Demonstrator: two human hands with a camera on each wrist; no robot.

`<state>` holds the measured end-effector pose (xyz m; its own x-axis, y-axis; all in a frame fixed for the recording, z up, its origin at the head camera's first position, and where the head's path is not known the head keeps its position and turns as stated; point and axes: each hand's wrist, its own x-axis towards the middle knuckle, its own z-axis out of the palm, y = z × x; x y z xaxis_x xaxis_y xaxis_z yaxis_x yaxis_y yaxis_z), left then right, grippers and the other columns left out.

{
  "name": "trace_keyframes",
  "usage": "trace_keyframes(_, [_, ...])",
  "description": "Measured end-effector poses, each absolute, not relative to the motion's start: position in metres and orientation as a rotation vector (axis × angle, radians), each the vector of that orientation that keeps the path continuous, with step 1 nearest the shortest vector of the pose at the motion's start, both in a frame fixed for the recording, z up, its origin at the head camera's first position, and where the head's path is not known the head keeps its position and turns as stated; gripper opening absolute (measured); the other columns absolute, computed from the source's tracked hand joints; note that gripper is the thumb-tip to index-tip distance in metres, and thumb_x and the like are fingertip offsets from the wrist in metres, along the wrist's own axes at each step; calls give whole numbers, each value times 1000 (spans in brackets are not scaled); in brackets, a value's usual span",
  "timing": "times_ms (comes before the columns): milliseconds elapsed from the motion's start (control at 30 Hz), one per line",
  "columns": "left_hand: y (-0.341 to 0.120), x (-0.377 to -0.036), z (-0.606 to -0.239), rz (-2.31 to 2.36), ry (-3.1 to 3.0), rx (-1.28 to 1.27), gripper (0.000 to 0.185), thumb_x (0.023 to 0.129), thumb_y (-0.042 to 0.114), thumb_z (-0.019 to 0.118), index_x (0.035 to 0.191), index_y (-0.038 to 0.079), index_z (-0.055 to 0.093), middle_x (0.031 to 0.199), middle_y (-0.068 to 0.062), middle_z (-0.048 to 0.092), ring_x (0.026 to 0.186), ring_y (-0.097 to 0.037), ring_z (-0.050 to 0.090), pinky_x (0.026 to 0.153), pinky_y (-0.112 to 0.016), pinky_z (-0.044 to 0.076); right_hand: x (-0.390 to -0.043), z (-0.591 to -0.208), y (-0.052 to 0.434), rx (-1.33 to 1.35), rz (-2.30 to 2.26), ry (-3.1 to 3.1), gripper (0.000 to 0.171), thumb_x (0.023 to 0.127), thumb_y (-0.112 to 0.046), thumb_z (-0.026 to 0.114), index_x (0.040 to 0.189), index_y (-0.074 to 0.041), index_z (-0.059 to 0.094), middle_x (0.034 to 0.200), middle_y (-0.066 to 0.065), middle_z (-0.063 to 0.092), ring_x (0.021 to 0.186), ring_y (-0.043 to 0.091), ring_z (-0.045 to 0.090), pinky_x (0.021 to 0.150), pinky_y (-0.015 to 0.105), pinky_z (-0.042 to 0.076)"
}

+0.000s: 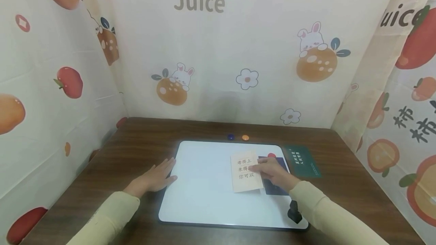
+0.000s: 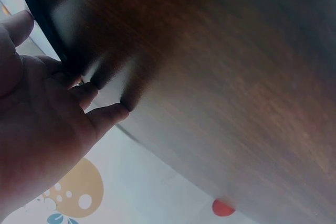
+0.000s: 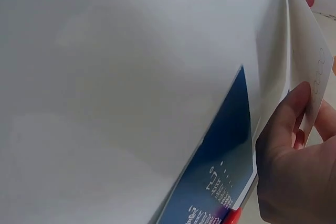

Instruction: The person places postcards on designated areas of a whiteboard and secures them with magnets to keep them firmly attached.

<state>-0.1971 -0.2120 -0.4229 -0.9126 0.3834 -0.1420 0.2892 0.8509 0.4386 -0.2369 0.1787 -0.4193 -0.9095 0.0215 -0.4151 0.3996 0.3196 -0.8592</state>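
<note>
We look down at a white board (image 1: 201, 184) lying on a dark wood tabletop (image 1: 340, 162). Our hands are apart. The right hand (image 1: 276, 172) pinches the right edge of a cream card (image 1: 242, 173) with three lines of Chinese writing. The left hand (image 1: 154, 177) has its fingers stretched out at the board's left rim; we cannot tell how hard it presses.

The cream card is over the right half of the board, its held side overlapping a navy card (image 1: 272, 189) with a red disc (image 1: 271, 155) at its top edge. In the right wrist view the cream card tilts up from the board and bows slightly; we cannot tell whether its far edge touches. Outside the board, a green card (image 1: 302, 162) lies to the right, and a blue disc (image 1: 231, 137) and an orange disc (image 1: 245, 138) sit beyond the top rim.

We judge the cream card to be very light, springy and easily creased, firm enough to hold its shape from one side. An edge pinch, as now, seems right: it leaves most of the writing uncovered. Squeezing harder could dent it. The board looks smooth, so a card lying loose on it would probably slide readily.
</note>
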Motion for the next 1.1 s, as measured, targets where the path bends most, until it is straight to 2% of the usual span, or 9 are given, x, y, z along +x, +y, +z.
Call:
trace_keyframes(167, [-212,-198,-423,610,2797,522,68,99,33,48,149,-5,20,155,-24,16,141,-43,9,108,-65,8,-239,-420,174,415,-1497,2388,71,80,-22,79,132,9,43,123,26,50,108,36,54,92,44,47])
trace_keyframes(300, [-213,-200,-425,590,2797,518,68,100,33,47,149,-4,19,155,-23,16,142,-43,9,108,-65,8,-241,-423,171,430,-1432,2464,69,79,-22,79,131,9,45,125,26,48,109,37,50,88,41,47])
trace_keyframes(733, [-212,-199,-422,588,2799,519,69,99,35,47,149,-4,19,155,-23,16,142,-42,9,108,-65,8,-242,-426,162,424,-1290,2626,61,75,-23,82,120,6,54,112,21,56,98,33,54,75,33,50])
trace_keyframes(1100, [-212,-198,-422,584,2800,523,68,99,34,47,149,-5,20,155,-24,17,141,-43,10,108,-65,8,-241,-424,162,295,-1097,2747,50,74,-25,83,106,4,56,86,12,57,77,24,57,60,27,52])
